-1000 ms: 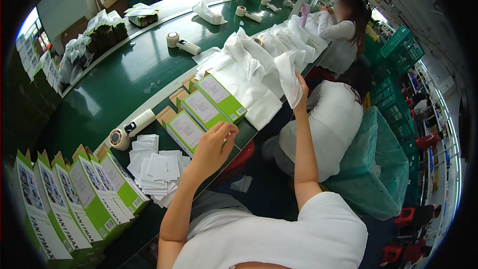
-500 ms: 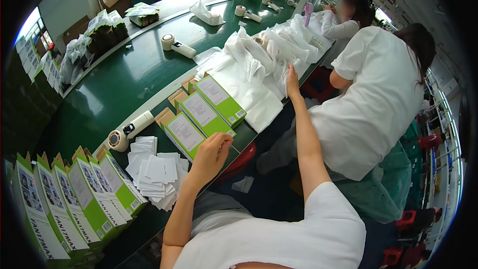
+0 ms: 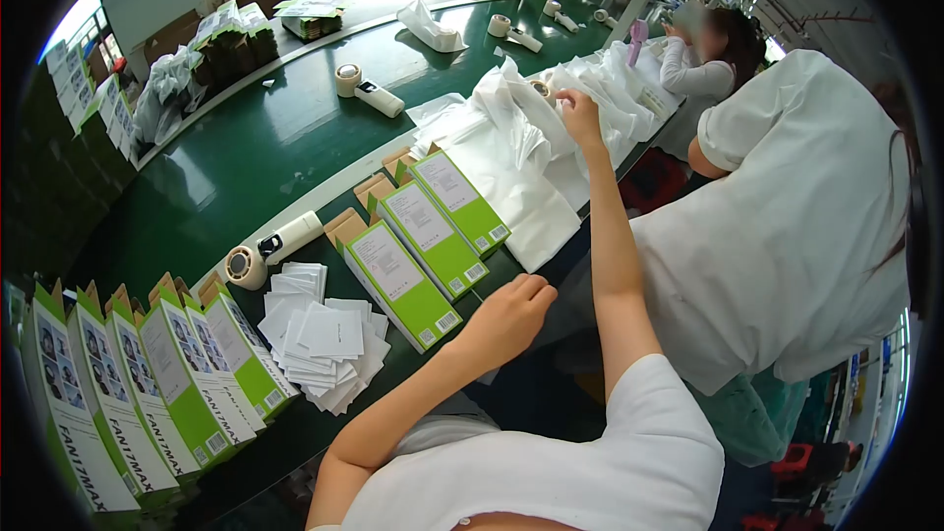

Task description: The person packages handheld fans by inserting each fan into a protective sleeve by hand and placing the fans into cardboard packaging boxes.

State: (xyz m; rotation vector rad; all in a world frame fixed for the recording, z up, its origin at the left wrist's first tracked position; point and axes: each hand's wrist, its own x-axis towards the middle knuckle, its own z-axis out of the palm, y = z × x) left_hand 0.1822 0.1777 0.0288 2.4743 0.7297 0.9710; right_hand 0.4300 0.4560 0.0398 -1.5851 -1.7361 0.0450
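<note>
My right hand (image 3: 580, 120) is stretched forward over white plastic bags, its fingers partly extended beside the round head of a handheld fan (image 3: 539, 88) that lies among them. No grip on the fan shows. My left hand (image 3: 513, 317) hovers just off the table edge with curled fingers, near the lower ends of several green and white boxes (image 3: 401, 273); nothing shows in it. A stack of white bags (image 3: 521, 202) spreads flat between the boxes and my right arm. White folded leaflets (image 3: 329, 339) lie in a loose pile left of the boxes.
Open-flapped boxes (image 3: 167, 369) stand in a row at lower left. A white fan (image 3: 285, 241) lies behind the leaflets. More fans (image 3: 369, 90) rest on the green conveyor (image 3: 226, 152). A co-worker in a white shirt (image 3: 767, 226) sits close on my right.
My right hand has moved up from the edge of the bags towards the fan head. My left hand has shifted right, away from the boxes. The co-worker beside me has leaned closer.
</note>
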